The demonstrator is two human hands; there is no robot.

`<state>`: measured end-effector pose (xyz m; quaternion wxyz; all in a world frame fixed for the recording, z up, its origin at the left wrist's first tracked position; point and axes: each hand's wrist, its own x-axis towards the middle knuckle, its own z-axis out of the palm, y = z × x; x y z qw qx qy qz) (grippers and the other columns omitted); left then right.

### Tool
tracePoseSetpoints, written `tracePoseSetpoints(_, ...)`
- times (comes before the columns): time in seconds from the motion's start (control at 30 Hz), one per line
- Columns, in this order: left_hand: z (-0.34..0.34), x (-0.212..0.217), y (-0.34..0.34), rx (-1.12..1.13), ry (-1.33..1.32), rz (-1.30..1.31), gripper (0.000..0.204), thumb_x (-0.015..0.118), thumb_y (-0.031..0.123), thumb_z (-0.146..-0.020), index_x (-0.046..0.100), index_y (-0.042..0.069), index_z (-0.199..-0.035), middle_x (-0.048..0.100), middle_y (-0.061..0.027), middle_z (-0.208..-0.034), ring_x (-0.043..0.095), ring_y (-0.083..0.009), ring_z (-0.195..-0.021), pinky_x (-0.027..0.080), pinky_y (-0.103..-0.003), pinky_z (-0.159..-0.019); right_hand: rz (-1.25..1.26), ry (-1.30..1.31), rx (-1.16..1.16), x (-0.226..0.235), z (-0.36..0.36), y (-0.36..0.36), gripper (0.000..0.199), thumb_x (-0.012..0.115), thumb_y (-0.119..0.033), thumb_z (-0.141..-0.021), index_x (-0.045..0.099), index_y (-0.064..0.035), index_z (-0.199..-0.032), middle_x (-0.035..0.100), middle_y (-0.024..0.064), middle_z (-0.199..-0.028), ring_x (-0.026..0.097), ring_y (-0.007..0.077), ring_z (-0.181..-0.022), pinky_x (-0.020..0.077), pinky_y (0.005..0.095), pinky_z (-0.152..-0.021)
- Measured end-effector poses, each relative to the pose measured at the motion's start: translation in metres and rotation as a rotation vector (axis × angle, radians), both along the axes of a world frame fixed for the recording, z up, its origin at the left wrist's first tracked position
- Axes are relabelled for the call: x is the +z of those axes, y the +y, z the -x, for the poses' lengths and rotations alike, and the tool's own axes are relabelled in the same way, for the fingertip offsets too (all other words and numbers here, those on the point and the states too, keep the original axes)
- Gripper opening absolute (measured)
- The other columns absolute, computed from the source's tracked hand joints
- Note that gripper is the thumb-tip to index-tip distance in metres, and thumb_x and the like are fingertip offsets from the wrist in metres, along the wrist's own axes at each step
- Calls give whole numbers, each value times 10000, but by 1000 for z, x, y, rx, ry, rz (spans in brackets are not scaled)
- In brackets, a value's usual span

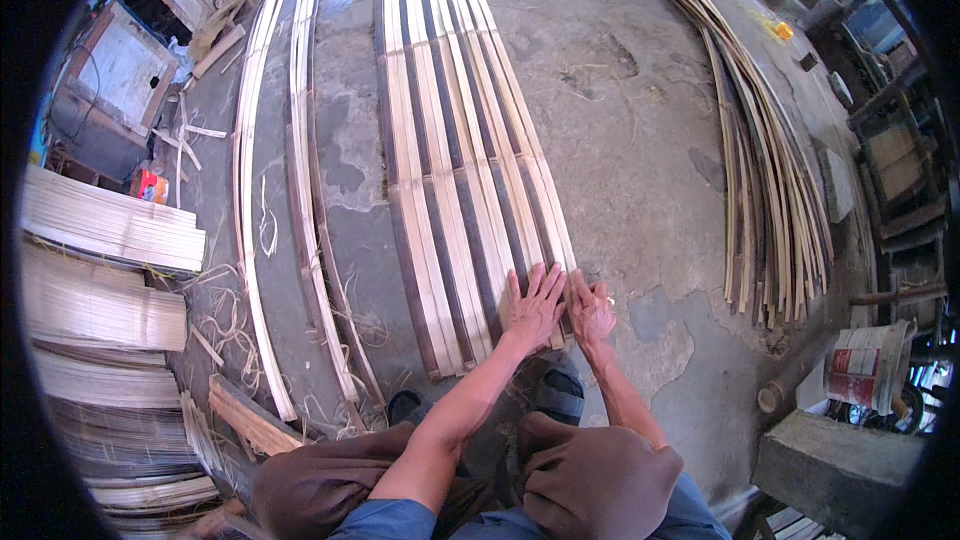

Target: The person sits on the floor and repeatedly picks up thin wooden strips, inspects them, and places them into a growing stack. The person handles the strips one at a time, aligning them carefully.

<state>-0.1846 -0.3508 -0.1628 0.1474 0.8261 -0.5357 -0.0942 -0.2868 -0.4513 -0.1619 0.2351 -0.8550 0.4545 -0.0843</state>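
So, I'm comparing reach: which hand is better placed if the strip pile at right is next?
Probably the right hand: it is at the right edge of the laid-out strips, nearer the strip pile; the left hand lies spread on them, farther away.

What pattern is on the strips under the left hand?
The strips show alternating pale cream and dark lengthwise bands, best in the head view.

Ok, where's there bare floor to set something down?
Widest: the floor past the right hand, between the central strips and fanned bundle. A narrower patch lies between the central strips and the thin strips to their left. Crowded: far left, with slat stacks and shavings.
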Motion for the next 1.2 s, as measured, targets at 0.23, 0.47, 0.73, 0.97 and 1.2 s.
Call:
tracePoseSetpoints(0.23,-1,8,-6,1,62,-49,613,496,336,-960,308,141,-1509,238,-21,-1592,175,-282,-1478,59,-689,-1131,84,-27,38,3,-2,-9,339,582,-267,-935,649,-221,-1265,584,134,-936,608,328,-807,512,454,-677)
tracePoseSetpoints(0.47,-43,29,-26,-54,321,-47,547,548,349,-946,439,116,-1429,291,-117,-1561,223,-326,-1463,150,-661,-1142,128,-222,208,-26,12,-21,420,613,-238,-904,600,-129,-1309,583,173,-881,602,351,-738,502,452,-666)
tracePoseSetpoints(0.73,-298,224,41,101,-171,-350,316,529,230,-919,632,29,-1140,650,-213,-1125,636,-351,-1055,514,-473,-899,178,-238,229,-16,18,-51,345,554,-195,-974,595,-56,-1287,566,164,-913,544,289,-775,469,405,-720)
tracePoseSetpoints(0.97,-343,190,302,254,49,-385,334,579,284,-902,639,-45,-916,655,-252,-836,657,-420,-825,515,-499,-706,25,-113,519,83,-40,-76,255,570,-126,-967,632,-41,-1199,551,126,-908,536,225,-753,468,332,-681)
tracePoseSetpoints(1.2,-216,51,414,608,376,-159,372,636,337,-884,613,-33,-861,673,-196,-842,673,-369,-795,530,-444,-675,83,157,995,186,-106,-69,215,572,-62,-936,634,-17,-1138,592,166,-926,606,319,-836,490,401,-738)
